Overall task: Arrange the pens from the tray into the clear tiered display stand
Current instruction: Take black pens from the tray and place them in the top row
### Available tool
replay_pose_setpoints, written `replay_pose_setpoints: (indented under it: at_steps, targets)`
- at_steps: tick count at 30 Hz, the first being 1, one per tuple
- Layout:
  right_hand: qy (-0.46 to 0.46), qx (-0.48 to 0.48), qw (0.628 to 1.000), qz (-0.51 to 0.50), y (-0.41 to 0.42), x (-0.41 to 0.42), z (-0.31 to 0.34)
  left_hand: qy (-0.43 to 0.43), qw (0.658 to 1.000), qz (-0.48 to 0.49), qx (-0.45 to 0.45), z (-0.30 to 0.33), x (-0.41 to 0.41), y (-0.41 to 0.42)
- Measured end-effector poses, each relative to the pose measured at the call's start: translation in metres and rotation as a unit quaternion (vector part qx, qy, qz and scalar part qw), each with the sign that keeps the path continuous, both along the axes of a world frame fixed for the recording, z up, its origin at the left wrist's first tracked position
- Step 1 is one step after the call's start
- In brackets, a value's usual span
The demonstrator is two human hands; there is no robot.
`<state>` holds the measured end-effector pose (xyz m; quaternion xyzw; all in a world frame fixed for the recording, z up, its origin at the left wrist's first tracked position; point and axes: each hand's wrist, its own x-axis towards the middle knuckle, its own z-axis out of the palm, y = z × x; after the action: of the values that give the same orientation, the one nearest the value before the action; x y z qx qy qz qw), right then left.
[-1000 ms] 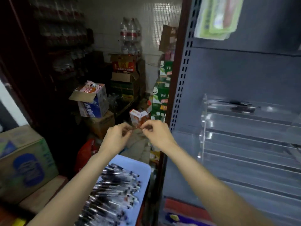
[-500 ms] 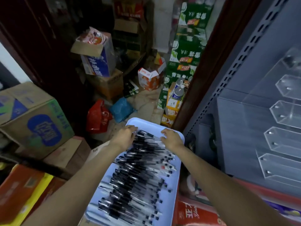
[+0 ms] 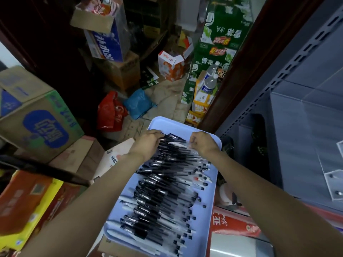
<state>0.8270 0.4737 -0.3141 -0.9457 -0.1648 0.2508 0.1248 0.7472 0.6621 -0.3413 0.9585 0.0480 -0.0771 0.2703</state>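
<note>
While both your hands reach over the far end of the pale blue tray point(image 3: 185, 125), your left hand point(image 3: 148, 141) curls onto the black caps of the pens point(image 3: 163, 191) and your right hand point(image 3: 201, 142) pinches clear barrels. The clear display stand point(image 3: 334, 175) sits well right of your right hand.

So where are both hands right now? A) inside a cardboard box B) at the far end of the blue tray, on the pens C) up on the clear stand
B: the left hand and the right hand both grip pens at the far end of the blue tray.
</note>
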Motion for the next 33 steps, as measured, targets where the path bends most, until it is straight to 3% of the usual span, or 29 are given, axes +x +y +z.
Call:
replay_pose_setpoints:
  at_steps: [7, 15, 20, 24, 33]
  targets:
    - [0.027, 0.022, 0.999, -0.039, 0.002, 0.005, 0.004, -0.005, 0.994, 0.072, -0.077, 0.005, 0.007, -0.001]
    - [0.006, 0.174, 0.980, -0.101, -0.005, -0.005, 0.025, -0.053, 0.920, 0.271, -0.280, 0.027, 0.011, -0.010]
    - [0.005, 0.292, 0.950, -0.113, -0.008, -0.012, 0.071, -0.017, 0.884, 0.208, -0.419, 0.083, 0.024, -0.044]
    - [0.007, 0.353, 0.929, -0.113, -0.017, -0.013, 0.116, -0.075, 0.844, 0.214, -0.487, 0.129, 0.035, -0.074]
    - [-0.075, 0.412, 0.902, -0.103, -0.117, -0.005, 0.213, -0.206, 0.829, 0.110, -0.508, 0.233, 0.053, -0.177]
